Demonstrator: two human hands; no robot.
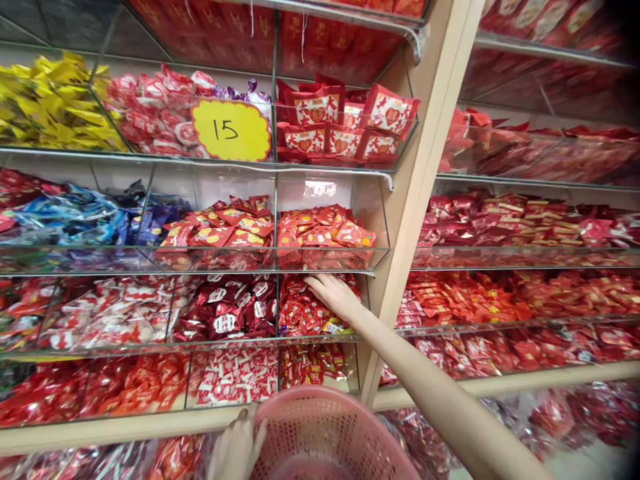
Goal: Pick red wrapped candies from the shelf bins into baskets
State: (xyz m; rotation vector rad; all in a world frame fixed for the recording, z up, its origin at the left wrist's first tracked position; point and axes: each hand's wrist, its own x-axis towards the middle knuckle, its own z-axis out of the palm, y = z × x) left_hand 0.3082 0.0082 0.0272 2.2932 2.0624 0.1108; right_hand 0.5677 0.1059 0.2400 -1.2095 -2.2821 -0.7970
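My right hand (334, 295) reaches into a clear bin of small red wrapped candies (305, 312) on the third tier of the shelf. Its fingers dip down among the wrappers and are partly hidden, so I cannot see whether they hold any. My left hand (236, 445) grips the rim of a pink plastic basket (325, 433) at the bottom of the view, fingers curled over its left edge. The basket's inside shows only its perforated wall.
Clear acrylic bins fill the tiered shelves: yellow candies (55, 100), blue ones (75, 217), dark red ones (230, 310) and red packets (345, 123). A yellow tag marked 15 (230, 130) hangs on the top row. A wooden post (420, 193) divides off more red sweets on the right.
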